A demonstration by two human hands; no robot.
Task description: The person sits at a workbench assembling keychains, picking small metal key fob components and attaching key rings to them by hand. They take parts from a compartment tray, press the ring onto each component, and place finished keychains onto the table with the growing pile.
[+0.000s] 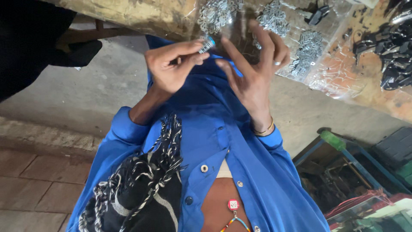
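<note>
The left hand (pixel 169 68) pinches a small silver clip with a blue end (pixel 207 44) between thumb and fingertips, just below the worktop's (pixel 137 15) near edge. The right hand (pixel 253 75) hovers beside it, fingers spread, holding nothing, below heaps of metal clips (pixel 272 19) on clear plastic.

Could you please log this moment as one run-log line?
left hand: pinches small silver-blue part | right hand: open, fingers spread, beside it | table: heaps of metal parts

Bright blue shirt (pixel 223 141), black-and-white striped fringed scarf (pixel 141 193), silvery metal pieces (pixel 214 15).
</note>
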